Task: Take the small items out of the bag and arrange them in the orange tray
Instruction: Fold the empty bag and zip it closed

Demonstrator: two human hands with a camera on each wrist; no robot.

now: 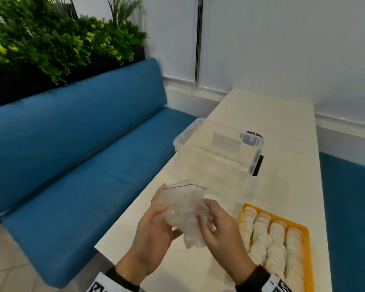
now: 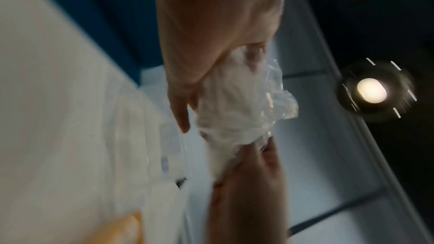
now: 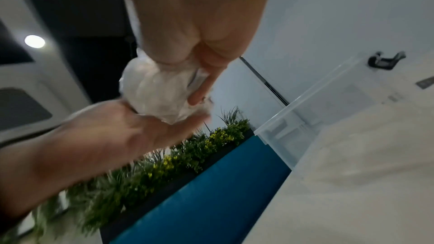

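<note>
A crumpled clear zip bag (image 1: 182,209) with a purple seal line hangs above the table's near left edge, gripped between both hands. My left hand (image 1: 154,226) cups it from the left, my right hand (image 1: 217,226) curls round it from the right. In the left wrist view the bag (image 2: 237,110) bulges between my left hand (image 2: 187,99) and the right hand below. The right wrist view shows the bag (image 3: 159,96) squeezed under my right hand (image 3: 202,73). The orange tray (image 1: 306,237) at the near right holds rows of small white items (image 1: 276,247).
An empty clear plastic bin (image 1: 217,148) stands mid-table beyond the hands, with a black clip on its right side. The white table (image 1: 282,114) runs away from me. A blue bench (image 1: 82,154) and green plants (image 1: 51,43) lie to the left.
</note>
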